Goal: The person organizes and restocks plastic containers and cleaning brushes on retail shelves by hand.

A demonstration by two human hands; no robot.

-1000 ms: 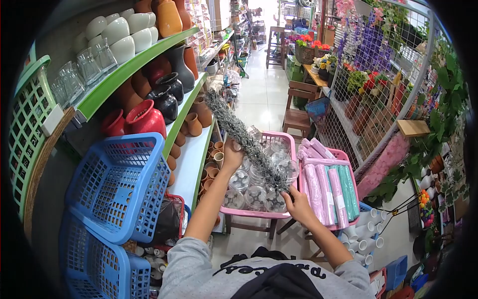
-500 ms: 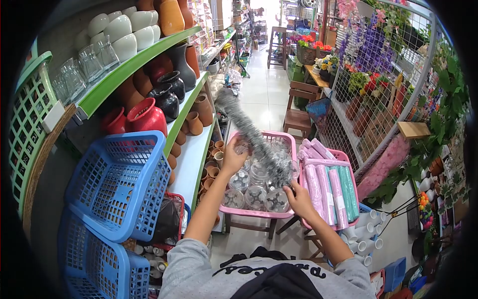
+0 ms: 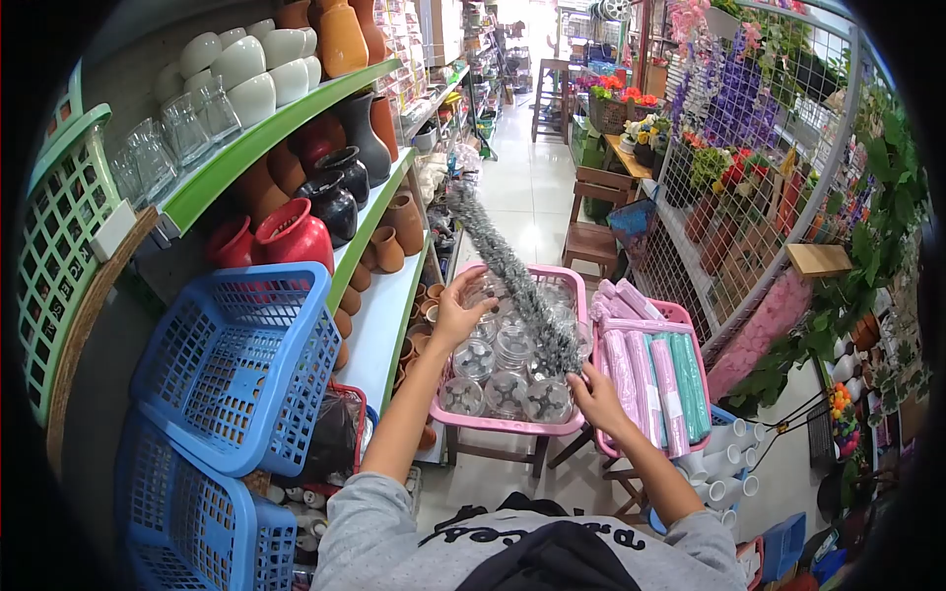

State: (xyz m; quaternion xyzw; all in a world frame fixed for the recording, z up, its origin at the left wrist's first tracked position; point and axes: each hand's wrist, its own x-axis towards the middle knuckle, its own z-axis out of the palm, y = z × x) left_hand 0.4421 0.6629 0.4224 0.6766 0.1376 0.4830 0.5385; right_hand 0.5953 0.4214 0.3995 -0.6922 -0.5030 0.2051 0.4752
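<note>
My right hand (image 3: 597, 399) is closed around the lower end of a grey fluffy duster (image 3: 517, 286). The duster slants up and to the left over a pink basket (image 3: 512, 426). Inside the basket are several clear plastic containers (image 3: 507, 392) with dark star-like patterns on their ends. At the basket's left side, my left hand (image 3: 459, 313) has its thumb and fingers curled around a clear plastic container (image 3: 482, 292), partly hidden by the fingers.
A second pink basket (image 3: 702, 394) holds pink and green wrapped rolls. Blue baskets (image 3: 232, 369) stand at left, below shelves with pots, white bowls (image 3: 241, 59) and glasses. A wire rack (image 3: 759, 177) with flowers is at right; a wooden chair (image 3: 591, 239) stands in the aisle.
The duster, smeared by motion before, now looks sharper and its far end sits slightly lower and to the right. My left hand has stayed beside the basket's left part.
</note>
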